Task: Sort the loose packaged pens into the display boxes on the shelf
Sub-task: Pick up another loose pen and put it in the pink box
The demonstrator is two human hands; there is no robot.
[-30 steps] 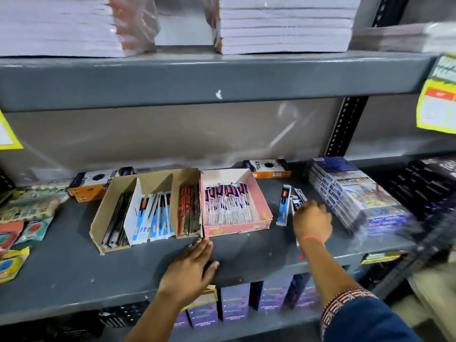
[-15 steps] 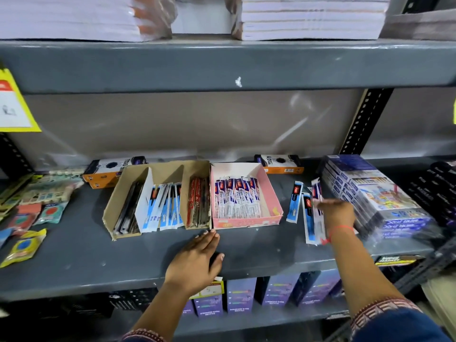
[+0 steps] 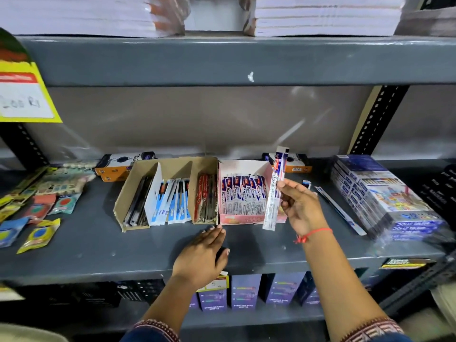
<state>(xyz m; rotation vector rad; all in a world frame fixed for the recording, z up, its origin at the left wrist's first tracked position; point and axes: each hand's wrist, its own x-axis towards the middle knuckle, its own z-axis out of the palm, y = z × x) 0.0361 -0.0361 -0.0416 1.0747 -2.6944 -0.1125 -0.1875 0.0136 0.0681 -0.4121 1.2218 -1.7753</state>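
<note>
Packaged pen: one long, narrow sleeve, white with blue and red print at its upper end, held nearly upright above the right front corner of the pink display box. The right hand grips it at mid-length — thumb and fingers pinched around the sleeve, a red thread at the wrist.

Pink display box: open-topped, holding a row of matching white-blue-red packaged pens lying side by side.

Brown cardboard display box, touching the pink one on its left side, divided into three compartments:
- left compartment — dark packaged pens;
- middle compartment — blue-and-white packaged pens;
- right compartment — red packaged pens.

Loose items on the grey shelf to the right of the pink box: a blue-and-white packaged pen lying diagonally, and a second piece (mostly hidden behind the right hand) near the back.

The left hand lies palm-down on the shelf's front edge, fingers extended and relaxed, gripping nothing; its fingertips sit just in front of the seam between the two boxes.
</note>
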